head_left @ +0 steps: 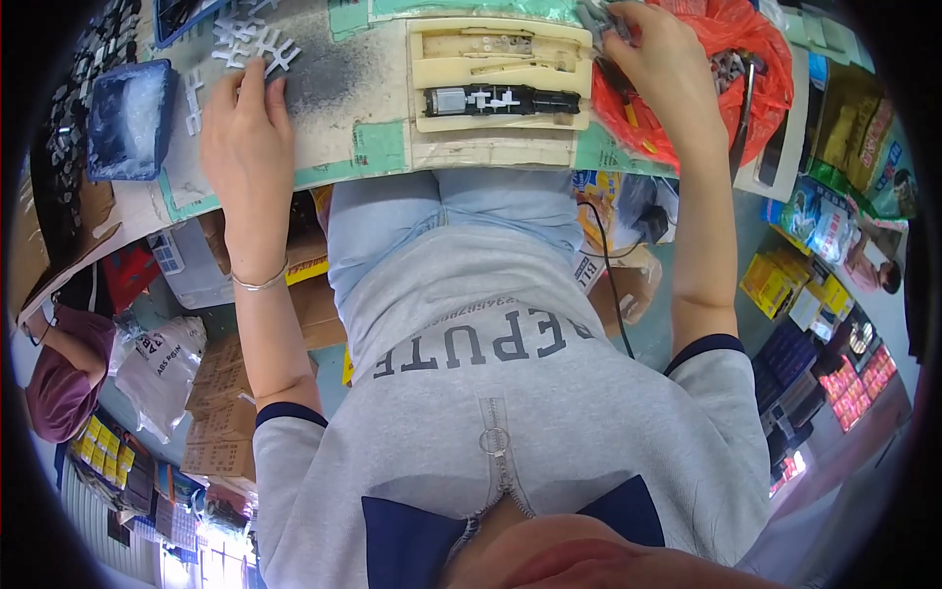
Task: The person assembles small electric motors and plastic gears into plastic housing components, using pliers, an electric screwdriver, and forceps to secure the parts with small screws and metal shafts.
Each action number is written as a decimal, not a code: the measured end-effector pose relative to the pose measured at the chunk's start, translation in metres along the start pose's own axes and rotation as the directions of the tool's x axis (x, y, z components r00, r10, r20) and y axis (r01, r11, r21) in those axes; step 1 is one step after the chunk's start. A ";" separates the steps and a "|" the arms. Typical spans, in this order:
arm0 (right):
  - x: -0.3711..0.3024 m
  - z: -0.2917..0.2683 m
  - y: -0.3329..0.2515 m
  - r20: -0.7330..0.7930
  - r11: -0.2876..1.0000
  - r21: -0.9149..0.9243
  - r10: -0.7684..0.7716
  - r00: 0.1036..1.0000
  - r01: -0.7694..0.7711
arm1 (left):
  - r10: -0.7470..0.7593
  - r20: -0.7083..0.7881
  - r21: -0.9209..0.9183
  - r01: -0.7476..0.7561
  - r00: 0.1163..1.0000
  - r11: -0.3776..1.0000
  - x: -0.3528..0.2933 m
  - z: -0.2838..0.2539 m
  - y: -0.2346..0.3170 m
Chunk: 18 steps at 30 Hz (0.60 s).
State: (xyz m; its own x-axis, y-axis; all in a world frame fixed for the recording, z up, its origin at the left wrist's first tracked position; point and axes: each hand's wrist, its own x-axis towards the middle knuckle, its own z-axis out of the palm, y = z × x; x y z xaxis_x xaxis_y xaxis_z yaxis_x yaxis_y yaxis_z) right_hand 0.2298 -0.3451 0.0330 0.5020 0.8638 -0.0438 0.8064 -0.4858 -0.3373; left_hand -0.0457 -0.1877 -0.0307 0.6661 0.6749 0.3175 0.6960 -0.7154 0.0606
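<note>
My left hand point(250, 128) rests at the left of the bench, fingers apart, its fingertips at a cluster of white branched plastic parts point(257, 41). Nothing shows in its grip. At the far right my right hand point(659, 54) has its thumb and forefinger closed on small grey parts point(592, 18), above a red plastic bag point(765, 103). Between the hands lies a cream fixture block point(500, 67) with two recesses. Its near recess bears a black, long housing point(545, 101) with a silver cylinder point(446, 101) and white pieces point(491, 99) on it.
A blue tray point(130, 120) stands left of my left hand, beside many black parts point(74, 147). A dark metal tool point(743, 113) leans across the red bag, which holds grey parts. Cartons point(218, 422) stand on the floor. Another person's arm point(74, 344) shows at far left.
</note>
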 end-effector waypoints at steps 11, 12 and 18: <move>0.001 0.020 0.035 -0.045 0.990 0.140 -0.023 0.999 0.029 | -0.026 0.150 0.066 0.017 0.988 0.998 0.016 -0.007 0.003; 0.000 0.019 0.036 -0.061 0.987 0.154 -0.038 0.997 0.047 | 0.027 0.153 0.071 -0.038 0.988 0.997 0.018 -0.008 0.001; -0.002 0.030 0.060 -0.261 0.961 0.263 -0.014 0.965 0.085 | -0.035 0.001 -0.169 0.035 0.999 0.985 0.021 -0.007 0.003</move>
State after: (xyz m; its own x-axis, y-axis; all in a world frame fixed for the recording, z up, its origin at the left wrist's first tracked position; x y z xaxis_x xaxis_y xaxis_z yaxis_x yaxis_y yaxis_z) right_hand 0.2675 -0.3723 -0.0149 0.5547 0.8057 0.2079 0.7355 -0.3580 -0.5752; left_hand -0.0315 -0.1769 -0.0168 0.6418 0.6996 0.3140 0.6635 -0.7119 0.2302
